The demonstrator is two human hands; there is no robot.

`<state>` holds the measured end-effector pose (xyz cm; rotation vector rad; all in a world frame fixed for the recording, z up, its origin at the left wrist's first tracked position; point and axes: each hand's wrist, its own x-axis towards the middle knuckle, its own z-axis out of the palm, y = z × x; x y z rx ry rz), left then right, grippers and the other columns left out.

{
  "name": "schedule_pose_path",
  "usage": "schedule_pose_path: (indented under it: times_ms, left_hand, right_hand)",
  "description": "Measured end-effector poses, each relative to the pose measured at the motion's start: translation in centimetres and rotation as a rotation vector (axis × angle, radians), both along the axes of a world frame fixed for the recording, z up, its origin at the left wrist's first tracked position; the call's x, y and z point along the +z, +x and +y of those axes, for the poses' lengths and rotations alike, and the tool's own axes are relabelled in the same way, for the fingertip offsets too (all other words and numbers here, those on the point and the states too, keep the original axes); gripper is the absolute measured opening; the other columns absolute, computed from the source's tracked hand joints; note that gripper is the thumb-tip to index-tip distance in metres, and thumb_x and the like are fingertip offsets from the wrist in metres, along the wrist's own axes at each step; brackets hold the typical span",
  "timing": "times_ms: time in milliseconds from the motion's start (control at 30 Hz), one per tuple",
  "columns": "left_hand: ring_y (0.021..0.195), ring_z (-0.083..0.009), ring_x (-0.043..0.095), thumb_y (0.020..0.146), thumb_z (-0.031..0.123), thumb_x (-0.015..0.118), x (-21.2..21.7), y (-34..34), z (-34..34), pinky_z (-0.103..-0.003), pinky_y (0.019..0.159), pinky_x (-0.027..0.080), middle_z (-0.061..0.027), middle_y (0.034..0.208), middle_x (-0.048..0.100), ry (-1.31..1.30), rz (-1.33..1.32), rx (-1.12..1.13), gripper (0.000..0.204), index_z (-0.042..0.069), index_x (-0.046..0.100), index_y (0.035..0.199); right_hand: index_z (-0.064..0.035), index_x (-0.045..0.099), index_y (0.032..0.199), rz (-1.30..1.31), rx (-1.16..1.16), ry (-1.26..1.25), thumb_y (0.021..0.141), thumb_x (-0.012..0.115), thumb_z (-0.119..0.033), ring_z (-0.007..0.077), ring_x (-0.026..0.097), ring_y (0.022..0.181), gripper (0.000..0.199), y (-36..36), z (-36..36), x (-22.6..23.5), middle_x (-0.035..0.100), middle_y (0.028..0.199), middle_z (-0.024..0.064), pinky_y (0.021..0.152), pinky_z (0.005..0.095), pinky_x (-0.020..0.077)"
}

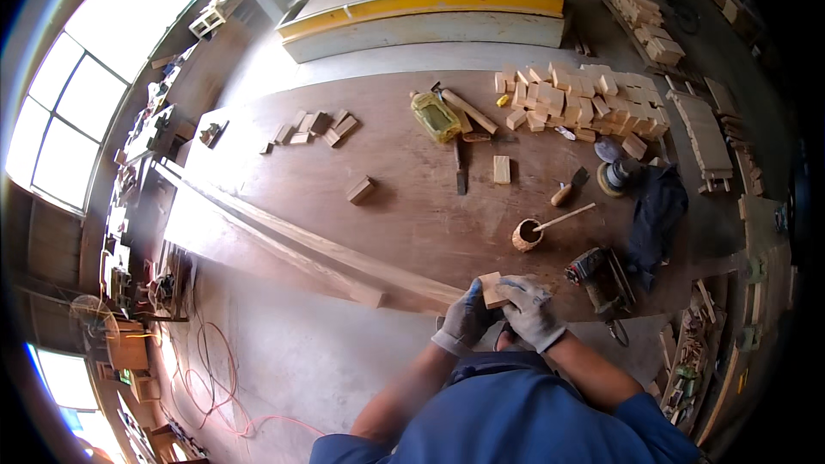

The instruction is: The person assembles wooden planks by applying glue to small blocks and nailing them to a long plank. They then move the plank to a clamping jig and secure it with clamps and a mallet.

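Note:
At the near edge of the table, I hold a small wooden block (492, 290) between both gloved hands. My left hand (465, 320) is closed round its left side. The fingers of my right hand (529, 309) press on its right side and top. Just left of my hands, two long wooden strips (344, 249) reach toward the far left of the table. Beyond my hands stands a round pot (527, 235) with a stick (563, 217) leaning in it. A nail gun (599, 282) lies to the right of my right hand.
Many loose blocks (576, 99) are heaped at the far right. Several more blocks (318, 125) lie far left. A yellowish plastic bottle (436, 118), a chisel (461, 174), a scraper (570, 187), a sander (616, 177) and a dark cloth (657, 219) rest on the table (395, 180).

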<state>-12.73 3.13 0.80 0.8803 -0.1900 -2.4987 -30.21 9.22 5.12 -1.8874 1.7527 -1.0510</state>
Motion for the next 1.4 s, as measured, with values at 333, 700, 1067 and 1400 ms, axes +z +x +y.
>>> schedule_pose_path:
  times_ms: [333, 700, 1067, 1400]
  left_hand:
    - [0.107, -0.0252, 0.074, 0.114, 0.044, 0.054, 0.9, 0.4, -1.1, -0.041, 0.097, 0.061, -0.0121, 0.123, 0.075, 0.0, -0.008, 0.003, 0.047, 0.007, 0.062, 0.141]
    - [0.096, -0.0295, 0.074, 0.104, 0.022, 0.073, -4.4, 12.3, -15.8, -0.039, 0.089, 0.061, -0.0135, 0.104, 0.076, -0.456, -0.744, 0.203, 0.038, -0.002, 0.068, 0.133]
    - [0.128, -0.0387, 0.069, 0.088, 0.033, 0.086, -5.1, 17.6, -32.3, -0.045, 0.115, 0.049, -0.0203, 0.135, 0.074, -0.945, -1.748, -0.035, 0.067, 0.001, 0.065, 0.143]
    - [0.092, -0.0374, 0.077, 0.095, 0.035, 0.078, -6.2, 19.3, -33.6, -0.046, 0.089, 0.059, -0.0191, 0.099, 0.08, -0.927, -1.689, -0.121, 0.036, 0.005, 0.08, 0.115]
  right_hand:
    - [-0.0113, 0.077, 0.113, 0.061, -0.075, -0.051, 0.081, 0.08, -0.01, 0.0368, 0.071, 0.1, 0.032, 0.1, -1.0, 0.0, 0.074, 0.111, 0.0118, 0.09, 0.0496, 0.0564]
    - [0.0004, 0.074, 0.113, -0.766, -0.239, 0.552, 0.099, 0.076, -0.015, 0.0161, 0.075, 0.077, 0.02, 1.5, -8.2, -1.1, 0.077, 0.094, 0.0091, 0.069, 0.0328, 0.0598]
    - [-0.0049, 0.067, 0.109, -1.248, -0.632, 0.71, 0.099, 0.073, -0.009, 0.0232, 0.076, 0.068, 0.012, 5.0, -23.2, -11.1, 0.076, 0.095, 0.0125, 0.053, 0.0358, 0.063]
    - [0.0015, 0.067, 0.13, -1.177, -0.276, 0.839, 0.105, 0.07, -0.009, 0.0203, 0.077, 0.085, 0.027, 9.7, -25.2, -4.9, 0.077, 0.106, 0.0118, 0.073, 0.0327, 0.064]
